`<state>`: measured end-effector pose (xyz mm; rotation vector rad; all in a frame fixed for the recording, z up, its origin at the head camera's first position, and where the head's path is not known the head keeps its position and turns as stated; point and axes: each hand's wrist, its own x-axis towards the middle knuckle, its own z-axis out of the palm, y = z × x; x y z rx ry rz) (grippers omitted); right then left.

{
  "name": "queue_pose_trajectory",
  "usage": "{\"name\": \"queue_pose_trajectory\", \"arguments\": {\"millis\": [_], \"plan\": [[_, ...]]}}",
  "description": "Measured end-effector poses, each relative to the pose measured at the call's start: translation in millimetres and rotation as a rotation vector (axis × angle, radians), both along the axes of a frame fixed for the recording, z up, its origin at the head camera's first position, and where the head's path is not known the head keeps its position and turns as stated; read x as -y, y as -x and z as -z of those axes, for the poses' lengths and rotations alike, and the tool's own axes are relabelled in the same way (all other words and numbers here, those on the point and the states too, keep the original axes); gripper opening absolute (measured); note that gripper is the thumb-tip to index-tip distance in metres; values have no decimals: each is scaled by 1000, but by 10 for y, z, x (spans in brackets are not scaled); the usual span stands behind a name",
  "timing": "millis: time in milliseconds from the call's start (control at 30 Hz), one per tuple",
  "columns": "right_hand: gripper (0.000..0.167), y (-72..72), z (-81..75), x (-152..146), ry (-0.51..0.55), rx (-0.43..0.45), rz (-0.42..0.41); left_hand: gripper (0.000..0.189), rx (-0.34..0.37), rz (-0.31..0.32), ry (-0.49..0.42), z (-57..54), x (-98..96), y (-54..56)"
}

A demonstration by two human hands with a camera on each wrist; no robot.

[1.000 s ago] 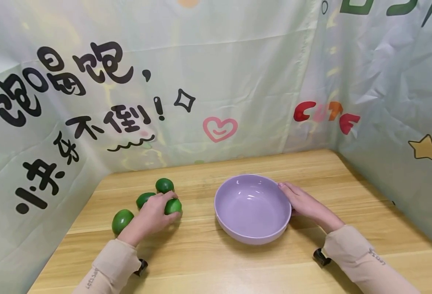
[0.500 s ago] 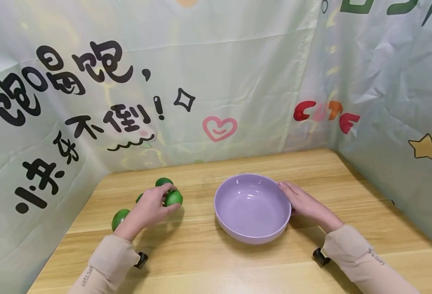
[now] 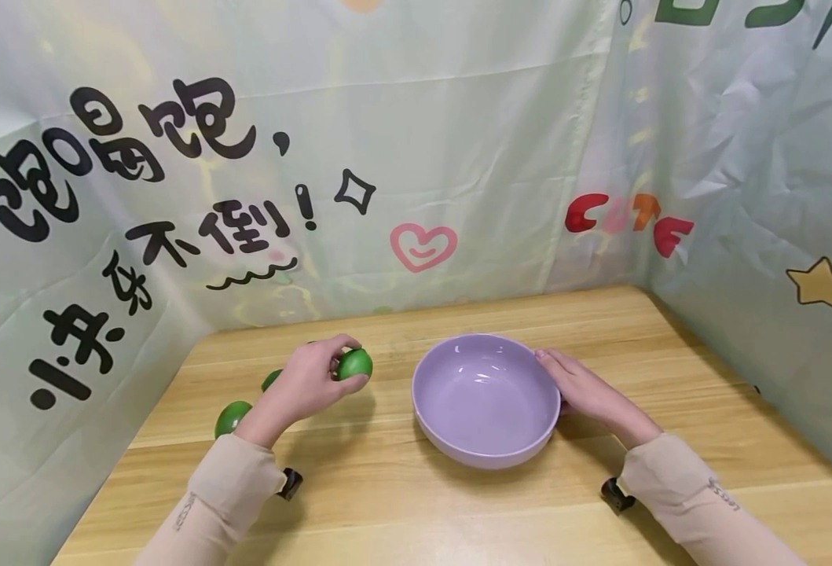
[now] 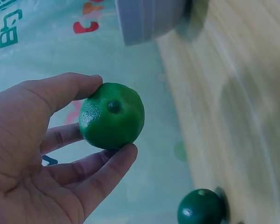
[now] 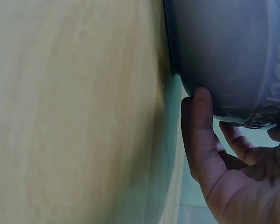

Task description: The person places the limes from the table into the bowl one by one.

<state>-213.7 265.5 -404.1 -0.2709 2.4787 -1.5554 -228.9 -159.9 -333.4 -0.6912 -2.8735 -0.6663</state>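
My left hand (image 3: 308, 383) pinches a green lime (image 3: 355, 365) between thumb and fingertips, raised above the table left of the bowl. In the left wrist view the held lime (image 4: 111, 119) shows its knobbed end. Two more limes, a near one (image 3: 232, 419) and a farther one (image 3: 270, 380), lie partly covered by the left hand and arm. Only a sliver of another appears behind the knuckles. A purple bowl (image 3: 485, 458) stands upright with nothing inside. My right hand (image 3: 588, 391) holds its right side, fingers bent along the outer wall (image 5: 224, 56).
The wooden table (image 3: 416, 519) is enclosed by printed cloth at the back (image 3: 500, 157) and along the right side (image 3: 755, 236). Small black devices hang under both wrists, one at the left cuff (image 3: 290, 483) and one at the right (image 3: 617, 495).
The left hand has lifted the lime off the table and moved it up and right, closer to the bowl. The right hand and the bowl stay in place.
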Motion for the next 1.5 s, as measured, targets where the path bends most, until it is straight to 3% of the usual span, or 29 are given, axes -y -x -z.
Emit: {"name": "queue_pose_trajectory", "arguments": {"millis": [567,933,1500], "plan": [[64,6,10,0,8,2,-9,42,24,96,-46,-194,-376,25],[60,6,7,13,14,6,0,41,-29,155,-26,-209,-605,37],[60,0,1,-2,4,-1,5,42,5,246,18,-148,-1024,1]]}}
